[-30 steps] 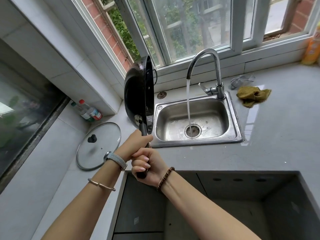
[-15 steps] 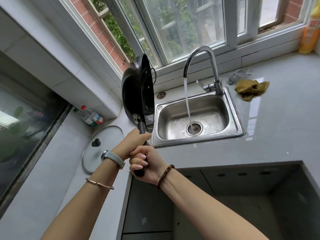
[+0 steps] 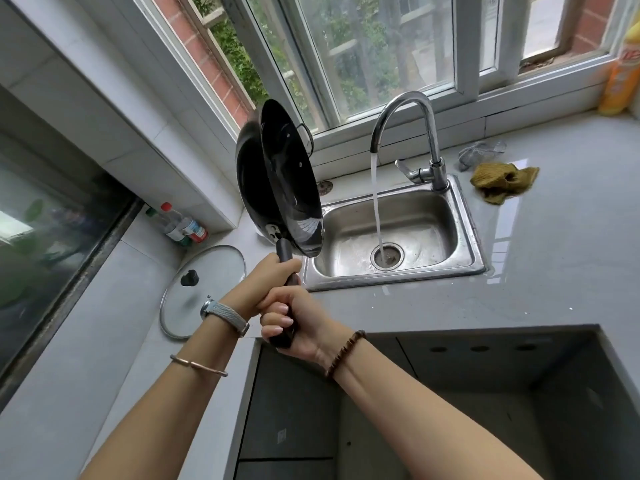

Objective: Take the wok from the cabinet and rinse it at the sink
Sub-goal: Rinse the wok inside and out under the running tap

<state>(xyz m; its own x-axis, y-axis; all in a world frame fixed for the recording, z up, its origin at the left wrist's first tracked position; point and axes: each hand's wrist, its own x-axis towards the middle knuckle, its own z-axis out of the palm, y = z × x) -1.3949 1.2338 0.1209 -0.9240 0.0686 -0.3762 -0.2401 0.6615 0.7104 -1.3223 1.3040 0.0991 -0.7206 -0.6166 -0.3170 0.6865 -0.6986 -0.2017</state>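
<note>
A black wok (image 3: 277, 181) stands almost on edge in the air, over the left rim of the steel sink (image 3: 464, 223), with its inside facing right toward the tap. Both hands grip its dark straight handle. My left hand (image 3: 266, 282) holds the handle near the wok's bowl, and my right hand (image 3: 294, 320) grips the handle's end just below it. Water runs from the curved chrome faucet (image 3: 412, 133) straight into the drain (image 3: 387, 256). The stream falls to the right of the wok and does not touch it.
A glass lid (image 3: 204, 289) lies flat on the counter left of the sink, with two bottles (image 3: 180, 223) in the corner behind it. A yellow-brown cloth (image 3: 502, 181) and a mesh scrubber (image 3: 481, 152) lie right of the faucet. An orange bottle (image 3: 620, 74) stands far right. A dark open recess (image 3: 450, 403) lies below.
The wok has turned a little, showing more of its inside toward the faucet. Both hands keep the same grip on the handle. Water keeps running.
</note>
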